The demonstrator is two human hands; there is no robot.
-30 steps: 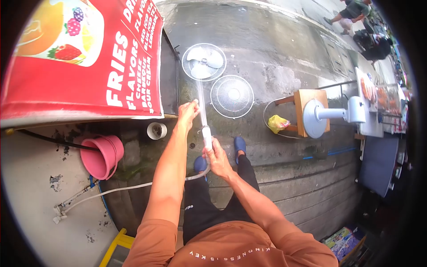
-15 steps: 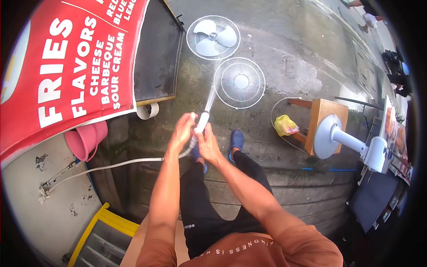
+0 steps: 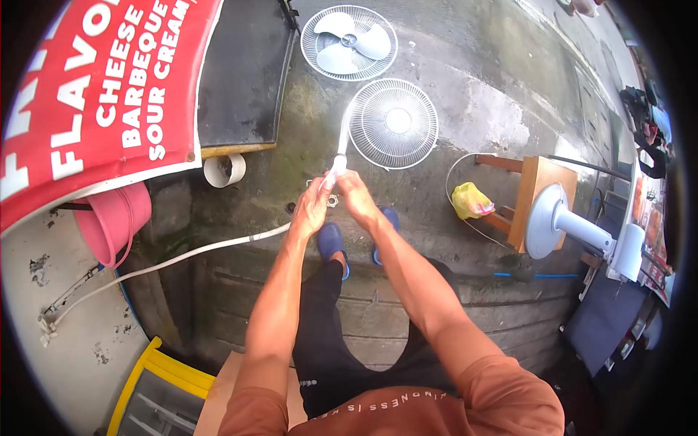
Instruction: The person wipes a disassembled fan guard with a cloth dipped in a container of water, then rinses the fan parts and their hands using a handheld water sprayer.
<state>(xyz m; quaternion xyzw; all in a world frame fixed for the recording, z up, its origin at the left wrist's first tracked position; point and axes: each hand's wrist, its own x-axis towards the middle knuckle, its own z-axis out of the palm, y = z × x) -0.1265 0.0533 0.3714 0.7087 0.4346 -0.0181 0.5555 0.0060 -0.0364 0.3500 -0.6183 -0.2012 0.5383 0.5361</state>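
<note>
Both hands meet at the white hose nozzle (image 3: 339, 166), which sprays water away from me. My right hand (image 3: 356, 196) is closed round its right side. My left hand (image 3: 313, 205) presses against the nozzle from the left, fingers together. The pale hose (image 3: 196, 251) runs from a wall tap (image 3: 48, 324) to my hands. The water jet (image 3: 345, 127) reaches the left edge of a round white fan grille (image 3: 397, 123) lying on wet concrete. Beyond it lies another grille with three fan blades (image 3: 349, 42).
A wooden stool (image 3: 542, 196) lies at the right by a fan stand (image 3: 582, 231) and a yellow bag (image 3: 471, 201). At the left are a pink bucket (image 3: 113, 221), a white pot (image 3: 224, 171) and a red banner (image 3: 109, 94). Blue clogs (image 3: 331, 240) are below my hands.
My left hand has come in against the nozzle, having been apart from it. Both hands and the nozzle have moved forward. The jet has shifted from the bladed grille to the nearer grille.
</note>
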